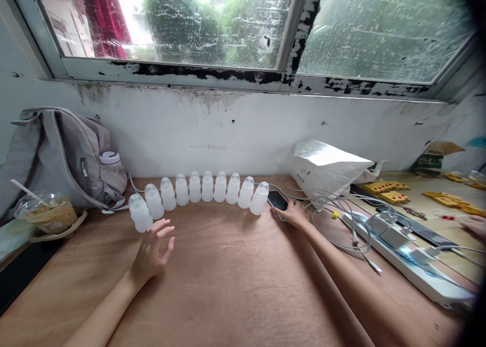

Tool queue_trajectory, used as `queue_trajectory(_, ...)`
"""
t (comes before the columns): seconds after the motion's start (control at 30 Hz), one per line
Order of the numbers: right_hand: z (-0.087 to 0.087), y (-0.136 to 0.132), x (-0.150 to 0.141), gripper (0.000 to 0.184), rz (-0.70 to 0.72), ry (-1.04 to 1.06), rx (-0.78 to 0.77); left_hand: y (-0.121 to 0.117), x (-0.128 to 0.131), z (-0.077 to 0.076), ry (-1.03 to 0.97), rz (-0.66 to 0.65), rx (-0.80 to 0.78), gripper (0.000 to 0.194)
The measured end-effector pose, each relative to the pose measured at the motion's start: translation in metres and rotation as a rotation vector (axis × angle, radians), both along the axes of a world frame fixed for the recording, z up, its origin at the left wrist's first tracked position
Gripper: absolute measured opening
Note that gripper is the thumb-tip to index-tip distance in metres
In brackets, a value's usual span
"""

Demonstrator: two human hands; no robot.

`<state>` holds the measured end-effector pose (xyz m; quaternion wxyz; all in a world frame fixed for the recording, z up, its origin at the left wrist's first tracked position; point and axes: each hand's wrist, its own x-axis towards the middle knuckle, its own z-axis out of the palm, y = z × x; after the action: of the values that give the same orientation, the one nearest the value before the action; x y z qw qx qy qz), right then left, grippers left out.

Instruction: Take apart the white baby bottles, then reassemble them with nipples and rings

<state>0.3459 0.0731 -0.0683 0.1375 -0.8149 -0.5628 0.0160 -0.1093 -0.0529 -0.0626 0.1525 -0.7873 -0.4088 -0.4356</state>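
Several white, translucent baby bottles with clear caps stand upright in a curved row on the wooden table. My left hand hovers by the leftmost bottle, its fingers apart and slightly bent, holding nothing. Whether a fingertip touches that bottle I cannot tell. At the other end of the row, beside the rightmost bottle, my right hand grips the near edge of a dark-screened smartphone, thumb and fingers around its corner.
White cables and a power strip lie on the right, near a white bag. A backpack and an iced drink cup stand left. Another person's hand shows at the far right, near yellow parts.
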Motion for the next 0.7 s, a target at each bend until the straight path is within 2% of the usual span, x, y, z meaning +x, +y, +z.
queue_trajectory(0.2,-0.009,-0.041,-0.009,0.068,0.038,-0.114,0.099,0.000,0.001,0.002,0.017,-0.009,-0.007,0.033)
queue_trajectory(0.33,-0.008,-0.050,-0.008,0.064,0.067,-0.153,0.102,0.000,0.001,0.002,0.025,-0.020,-0.011,0.032)
queue_trajectory(0.43,-0.002,-0.034,-0.007,0.071,0.025,-0.148,0.059,0.000,0.001,0.002,0.036,-0.022,-0.033,0.030)
queue_trajectory(0.53,0.004,-0.008,-0.004,0.081,-0.015,-0.123,0.001,0.001,0.001,0.001,0.052,-0.016,-0.049,0.029)
queue_trajectory(0.7,0.008,0.026,0.002,0.080,-0.040,-0.043,-0.088,0.002,0.001,0.001,0.059,-0.010,-0.072,0.028)
